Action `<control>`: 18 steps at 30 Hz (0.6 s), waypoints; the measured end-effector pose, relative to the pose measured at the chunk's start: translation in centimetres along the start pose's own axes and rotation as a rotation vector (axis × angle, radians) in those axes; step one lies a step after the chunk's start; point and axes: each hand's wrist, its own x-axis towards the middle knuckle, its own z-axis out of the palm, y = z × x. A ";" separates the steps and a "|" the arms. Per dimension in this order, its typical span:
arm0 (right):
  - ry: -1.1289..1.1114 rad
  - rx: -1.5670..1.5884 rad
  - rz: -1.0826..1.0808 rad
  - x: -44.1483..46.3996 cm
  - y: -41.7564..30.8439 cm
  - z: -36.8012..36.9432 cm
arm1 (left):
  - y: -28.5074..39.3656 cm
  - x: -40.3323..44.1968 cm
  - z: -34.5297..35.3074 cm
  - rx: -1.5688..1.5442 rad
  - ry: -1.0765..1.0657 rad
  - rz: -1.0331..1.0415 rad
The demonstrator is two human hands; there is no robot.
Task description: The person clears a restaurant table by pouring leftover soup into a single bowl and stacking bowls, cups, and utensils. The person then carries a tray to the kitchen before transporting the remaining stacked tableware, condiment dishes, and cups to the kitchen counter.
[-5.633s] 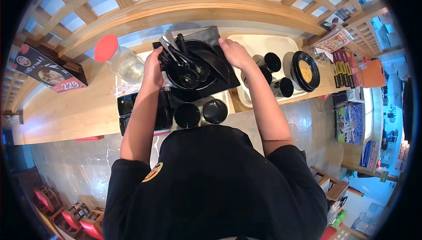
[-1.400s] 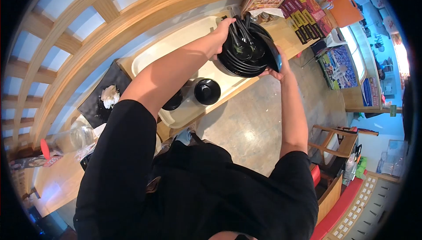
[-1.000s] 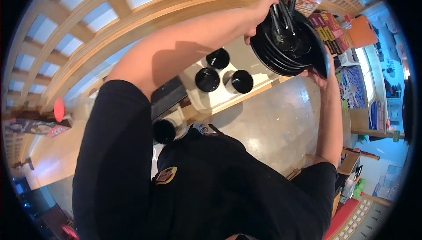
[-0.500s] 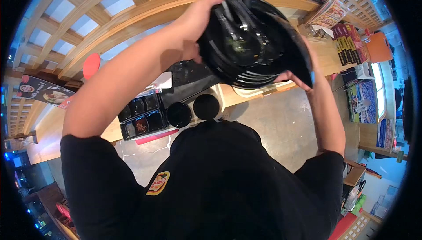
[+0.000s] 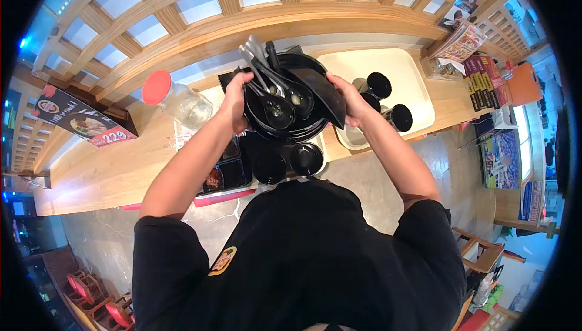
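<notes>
A stack of black bowls (image 5: 290, 135) is held between my two hands over the counter. Black spoons (image 5: 279, 111) lie in the top bowl, their handles pointing up and left. My left hand (image 5: 235, 100) is closed on the stack's left side, thumb near the spoon handles. On the other side, my right hand (image 5: 351, 102) grips the stack along with a tilted black angular dish (image 5: 321, 93); some of its fingers are hidden underneath. Just below the stack stand two black cups (image 5: 269, 167), near my body. A sectioned black container (image 5: 235, 174) is beside them.
A cream tray (image 5: 418, 82) on the right carries several black cups (image 5: 400, 117). Left of the stack are a clear jar with a red lid (image 5: 159, 87) and a menu sign (image 5: 85, 119). A wooden lattice partition (image 5: 206, 13) borders the counter's back; menus (image 5: 464, 39) stand far right.
The bowls and spoons have moved left and away from the camera, down toward the counter, with both hands still holding them. The cream tray with cups has come into view on the right.
</notes>
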 end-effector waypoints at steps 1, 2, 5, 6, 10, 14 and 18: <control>0.001 -0.001 0.000 0.6 0.1 -0.4 | -0.6 0.7 -1.1 -0.002 -0.043 -0.007; -0.027 -0.032 0.032 1.2 0.3 -0.7 | -0.8 0.8 -1.5 -0.004 -0.085 -0.014; -0.053 -0.078 0.089 2.9 0.8 -1.6 | -1.5 1.1 -2.2 -0.028 -0.094 0.000; -0.051 -0.092 0.112 3.4 0.8 -1.8 | -1.8 1.4 -2.5 -0.080 -0.109 0.021; -0.098 -0.116 0.140 5.1 0.5 -2.1 | -1.4 0.2 -2.1 -0.115 0.053 0.007; -0.054 -0.169 0.184 5.9 -0.5 -0.8 | -1.8 0.8 -3.2 -0.164 0.096 0.044; -0.060 -0.360 0.257 6.7 -1.4 -0.5 | -1.8 -0.1 -3.5 -0.146 0.109 0.070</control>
